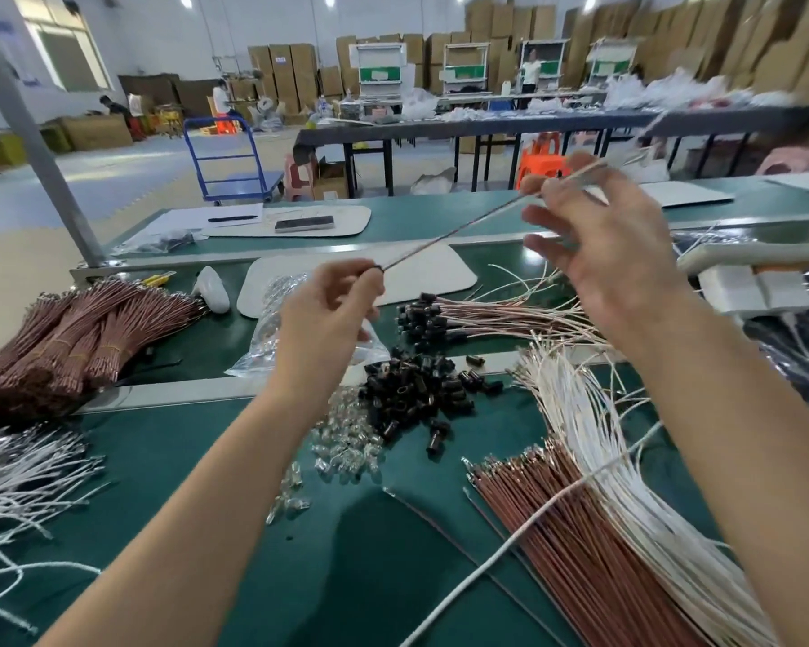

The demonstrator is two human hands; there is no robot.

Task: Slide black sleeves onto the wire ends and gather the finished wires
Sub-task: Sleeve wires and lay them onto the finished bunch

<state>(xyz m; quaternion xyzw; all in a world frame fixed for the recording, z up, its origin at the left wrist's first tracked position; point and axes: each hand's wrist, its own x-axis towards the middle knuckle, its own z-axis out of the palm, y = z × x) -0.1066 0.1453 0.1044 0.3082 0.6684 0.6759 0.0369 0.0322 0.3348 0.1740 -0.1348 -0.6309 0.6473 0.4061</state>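
1. The left hand point(328, 315) is shown bare, just left of the frame's centre.
2. The left forearm point(192, 511) is seen uncovered from the wrist down to the lower left edge of the frame.
3. The right hand point(612, 259) is shown bare, right of centre in the upper half; its fingers point(547, 243) are blurred.
4. The right forearm point(739, 413) is seen uncovered from the wrist to the lower right edge.
5. What is worn above the forearms cannot be told, as the arms are cut off by the frame.
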